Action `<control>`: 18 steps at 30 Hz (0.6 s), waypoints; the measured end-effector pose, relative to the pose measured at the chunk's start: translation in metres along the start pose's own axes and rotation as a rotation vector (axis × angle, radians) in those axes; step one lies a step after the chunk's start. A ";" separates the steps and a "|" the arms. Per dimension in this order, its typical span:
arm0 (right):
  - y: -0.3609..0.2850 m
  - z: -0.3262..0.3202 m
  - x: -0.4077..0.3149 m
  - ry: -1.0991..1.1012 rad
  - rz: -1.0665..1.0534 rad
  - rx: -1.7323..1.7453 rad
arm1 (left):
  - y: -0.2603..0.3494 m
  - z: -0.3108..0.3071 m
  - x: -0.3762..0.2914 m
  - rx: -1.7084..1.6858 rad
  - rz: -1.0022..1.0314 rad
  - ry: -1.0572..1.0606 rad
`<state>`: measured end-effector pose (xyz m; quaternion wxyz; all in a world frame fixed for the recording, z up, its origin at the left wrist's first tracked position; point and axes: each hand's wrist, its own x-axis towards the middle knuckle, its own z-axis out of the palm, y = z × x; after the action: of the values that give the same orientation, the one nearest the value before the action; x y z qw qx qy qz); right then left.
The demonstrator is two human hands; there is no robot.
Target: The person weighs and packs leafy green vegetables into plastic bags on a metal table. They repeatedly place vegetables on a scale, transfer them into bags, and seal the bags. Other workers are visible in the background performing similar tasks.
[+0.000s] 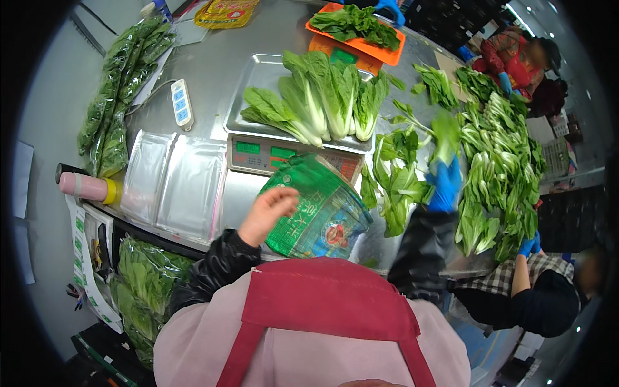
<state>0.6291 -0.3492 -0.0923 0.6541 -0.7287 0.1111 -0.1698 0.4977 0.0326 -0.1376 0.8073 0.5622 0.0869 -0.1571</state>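
Several heads of leafy greens [319,96] lie side by side on the metal tray [237,116] of a digital scale [251,156]. My right hand [444,186], in a blue glove, grips a blurred leafy green [445,135] to the right of the scale. Bare and with curled fingers, my left hand [272,210] is over the left part of a green printed woven bag [309,213]; whether it touches the bag cannot be told. The bag lies in front of the scale and overlaps its lower edge. Loose green leaves [399,188] lie between the bag and my right forearm.
A long pile of greens [503,179] covers the right side, with two co-workers beside it. Clear plastic bags [188,184], a power strip [182,104], a pink bottle [84,186] and bagged greens [121,92] are at left. An orange tray [394,55] of leaves stands at the back.
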 end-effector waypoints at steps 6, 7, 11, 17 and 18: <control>0.008 -0.084 -0.007 -0.084 -0.296 -1.121 | 0.060 -0.039 0.028 -0.440 0.235 0.111; 0.011 -0.064 0.003 -0.226 -0.225 -0.671 | 0.066 -0.037 0.036 -0.502 0.254 0.006; 0.009 0.056 0.048 -0.513 0.381 0.065 | 0.083 -0.021 0.071 -0.616 0.049 0.075; -0.035 0.163 0.072 -0.739 -0.171 -0.929 | 0.095 -0.022 0.109 -0.545 -0.013 0.067; -0.039 0.173 0.063 -0.728 -0.267 -0.862 | 0.096 -0.020 0.117 -0.513 -0.007 0.030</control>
<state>0.7521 -0.2103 -0.0618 0.2671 -0.9485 -0.1548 0.0711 0.6417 0.0639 -0.0977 0.9217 0.3408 0.1376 -0.1242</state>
